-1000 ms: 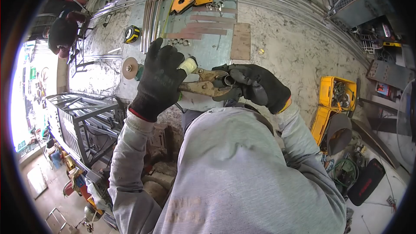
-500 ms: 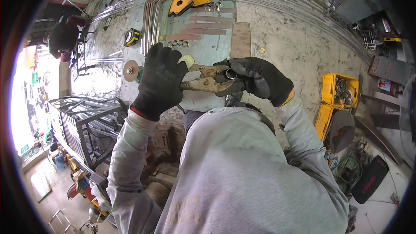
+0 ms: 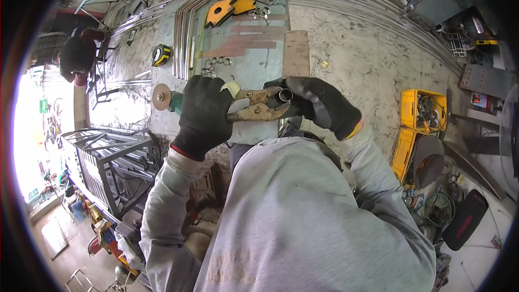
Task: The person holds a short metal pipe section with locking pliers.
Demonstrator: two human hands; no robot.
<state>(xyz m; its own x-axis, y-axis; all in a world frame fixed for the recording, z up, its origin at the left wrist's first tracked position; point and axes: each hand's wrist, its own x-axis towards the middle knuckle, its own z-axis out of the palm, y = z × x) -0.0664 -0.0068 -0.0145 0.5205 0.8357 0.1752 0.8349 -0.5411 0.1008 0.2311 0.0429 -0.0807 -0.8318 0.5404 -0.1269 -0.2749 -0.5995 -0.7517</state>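
My left hand [image 3: 205, 111], in a black glove, is closed round the handles of worn locking pliers [image 3: 257, 109]. The jaws point right and reach a short metal ring [image 3: 285, 95]. My right hand [image 3: 327, 105], also gloved, has its fingers closed about the ring beside the jaws. Part of the ring and the jaw tips are hidden by the glove. Beyond my hands, several small rings [image 3: 217, 61] and flat metal strips [image 3: 238, 45] lie on the grey-green sheet [image 3: 265, 73].
A tape measure [image 3: 161, 55] and a grinder with a disc [image 3: 161, 97] lie left. Orange magnetic holders [image 3: 220, 12] are at the far side. Yellow crates [image 3: 406, 109] stand right. A metal frame [image 3: 111, 157] stands left; a person [image 3: 80, 54] is at upper left.
Both hands and the pliers sit slightly lower in the view, and the left glove's fingers are more tightly curled. The right hand remains at the ring. The background has shifted slightly.
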